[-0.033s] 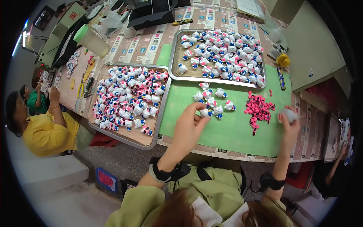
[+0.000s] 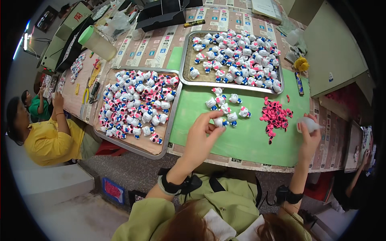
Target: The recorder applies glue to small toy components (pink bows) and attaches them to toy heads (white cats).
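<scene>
My left hand (image 2: 205, 134) pinches a small white and blue figurine (image 2: 219, 122) between thumb and fingers, just above the green mat (image 2: 237, 140). Beside it on the mat sits a loose group of similar figurines (image 2: 226, 108) with pink parts. Farther right, my right hand (image 2: 310, 136) is closed round a small translucent white squeeze bottle (image 2: 309, 123), whose narrow tip points right. Between both hands lies a heap of small pink pieces with dark centres (image 2: 275, 114). What sits on the underside of the held figurine is hidden.
One metal tray (image 2: 167, 142) of figurines stands at the left, another tray (image 2: 233, 85) at the back. Beyond are a green-lidded bottle (image 2: 102, 46), a black box (image 2: 165, 18), pliers (image 2: 85, 95) and a yellow flower-like thing (image 2: 300, 64). A person in yellow (image 2: 54, 140) sits at left.
The squeeze bottle has turned in my right hand, so its tip now shows toward the right. My left hand has shifted slightly and turned the figurine, showing more of its blue part.
</scene>
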